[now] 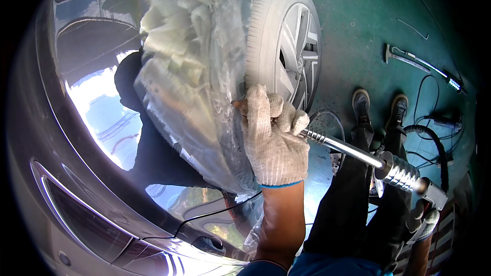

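Observation:
My left hand (pixel 273 143), in a knitted off-white glove, is closed round the front end of a slide hammer dent puller (pixel 353 151). A copper-coloured tip (pixel 239 105) sticks out past its fingers, at the edge of the sanded bare-metal car panel (pixel 189 82); whether it touches cannot be made out. The shiny shaft runs right to a ribbed sliding weight (pixel 401 174) and a metal pistol-type handle (pixel 434 194). There my right hand (pixel 428 225), gloved too, grips the handle, its fingers partly hidden.
Beside the panel stands a dusty wheel (pixel 299 46). Glossy dark bodywork (pixel 36 122) and a tail light (pixel 84 214) lie left. On the green floor are a hammer (pixel 406 59), a bent rod (pixel 413 28) and cables. A thick black cable (pixel 437 143) arcs up from the handle.

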Demonstrator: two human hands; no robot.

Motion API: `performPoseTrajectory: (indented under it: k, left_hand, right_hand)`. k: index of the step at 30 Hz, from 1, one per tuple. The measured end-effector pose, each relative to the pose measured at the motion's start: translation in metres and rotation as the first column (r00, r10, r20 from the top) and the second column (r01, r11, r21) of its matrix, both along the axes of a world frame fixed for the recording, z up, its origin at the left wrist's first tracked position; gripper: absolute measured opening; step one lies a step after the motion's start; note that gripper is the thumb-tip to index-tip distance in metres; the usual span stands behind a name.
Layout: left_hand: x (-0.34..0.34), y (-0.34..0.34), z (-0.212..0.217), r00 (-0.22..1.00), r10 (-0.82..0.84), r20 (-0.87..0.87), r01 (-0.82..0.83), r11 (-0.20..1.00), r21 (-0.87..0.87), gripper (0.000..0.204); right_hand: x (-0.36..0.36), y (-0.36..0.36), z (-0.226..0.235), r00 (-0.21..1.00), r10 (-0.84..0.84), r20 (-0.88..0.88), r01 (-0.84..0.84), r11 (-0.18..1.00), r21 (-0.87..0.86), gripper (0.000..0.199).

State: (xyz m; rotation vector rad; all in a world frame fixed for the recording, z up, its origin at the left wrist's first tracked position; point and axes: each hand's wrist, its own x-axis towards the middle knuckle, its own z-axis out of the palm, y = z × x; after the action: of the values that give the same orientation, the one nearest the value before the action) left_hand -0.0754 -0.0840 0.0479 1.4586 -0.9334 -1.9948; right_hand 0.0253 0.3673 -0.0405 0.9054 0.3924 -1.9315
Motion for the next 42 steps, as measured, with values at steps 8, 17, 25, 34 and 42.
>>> performPoseTrajectory:
  k: [8, 17, 25, 34, 42]
  left_hand:
    - [0.007, -0.004, -0.004, 0.986, -0.105, -0.126, 0.103, 0.994, -0.027, 0.012]
    - [0.033, 0.168, -0.050, 0.984, -0.077, -0.159, 0.129, 0.928, 0.350, 0.011]
    - [0.030, 0.073, -0.064, 0.847, -0.239, -0.475, 0.438, 0.819, 0.369, 0.032]
    - [0.049, 0.204, -0.085, 0.914, -0.308, -0.264, 0.405, 0.742, 0.535, 0.020]
    - [0.053, 0.156, -0.046, 0.900, -0.373, -0.226, 0.434, 0.822, 0.369, 0.022]
  right_hand:
    - [0.002, 0.010, -0.004, 1.000, -0.002, -0.016, 0.003, 0.999, 0.042, 0.043]
    - [0.020, 0.032, -0.012, 1.000, 0.000, -0.001, 0.001, 0.967, 0.255, 0.057]
    - [0.004, 0.017, 0.006, 1.000, -0.009, -0.015, 0.011, 0.988, 0.152, 0.047]
    - [0.052, 0.098, 0.009, 0.995, -0.096, -0.028, 0.099, 0.981, 0.169, 0.046]
    - [0.047, 0.029, 0.006, 0.968, -0.154, 0.198, 0.087, 0.947, 0.310, 0.042]
